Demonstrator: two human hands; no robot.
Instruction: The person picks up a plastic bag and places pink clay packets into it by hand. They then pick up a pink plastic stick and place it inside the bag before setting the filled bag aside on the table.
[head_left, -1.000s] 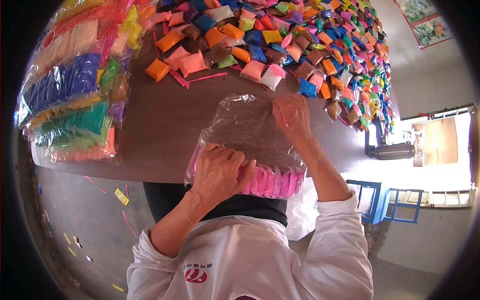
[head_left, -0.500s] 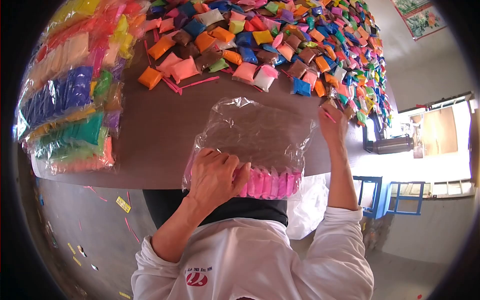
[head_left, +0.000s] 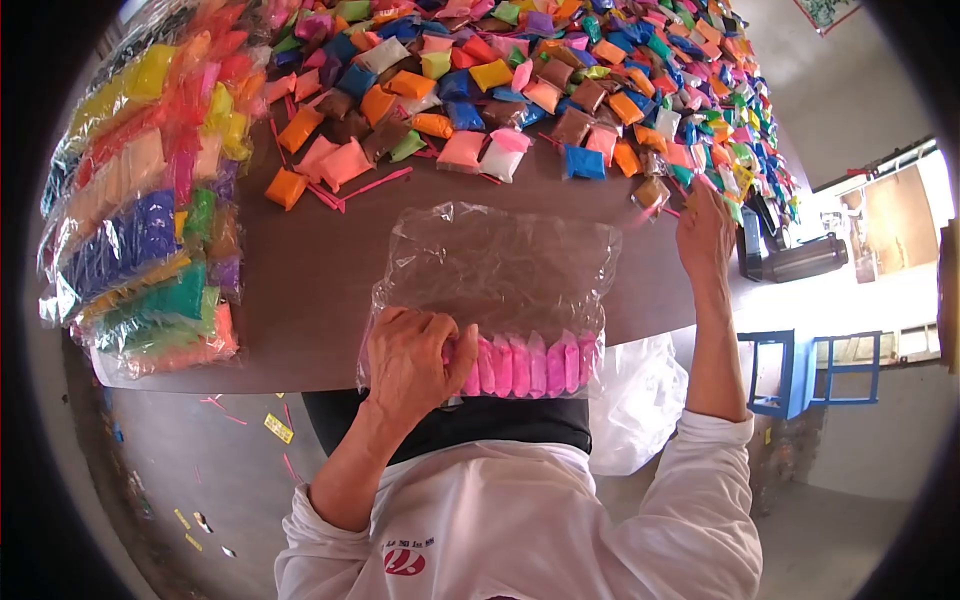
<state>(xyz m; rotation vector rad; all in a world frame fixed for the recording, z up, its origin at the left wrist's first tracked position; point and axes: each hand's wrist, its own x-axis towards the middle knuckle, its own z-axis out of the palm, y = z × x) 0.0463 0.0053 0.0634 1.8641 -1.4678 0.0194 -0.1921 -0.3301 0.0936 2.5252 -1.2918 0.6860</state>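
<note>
My left hand (head_left: 412, 358) is closed on the left side of a clear plastic bag (head_left: 500, 265) lying at the table's near edge. Pink packets (head_left: 535, 365) stand in a row along the bag's bottom, and my fingers cover the leftmost ones. To the right, my right hand (head_left: 707, 235) reaches to the near edge of a pile of small coloured packets (head_left: 575, 130). Its fingers are drawn together; what they hold, if anything, is hidden. A brown packet (head_left: 652, 193) lies just left of them, with a blurred pink streak beside it.
Large clear bags of sorted coloured packets (head_left: 145, 220) are stacked on the table's left. Thin pink sticks (head_left: 375, 187) lie before the pile. A dark metal flask (head_left: 805, 260) stands at right, with a blue stool (head_left: 785, 375) below and a white plastic bag (head_left: 640, 405) hanging near my lap.
My right hand has moved right and slightly up, along the pile's edge; the pink stick seen at it before no longer shows there. My left hand keeps hold of the bag. The view has shifted slightly.
</note>
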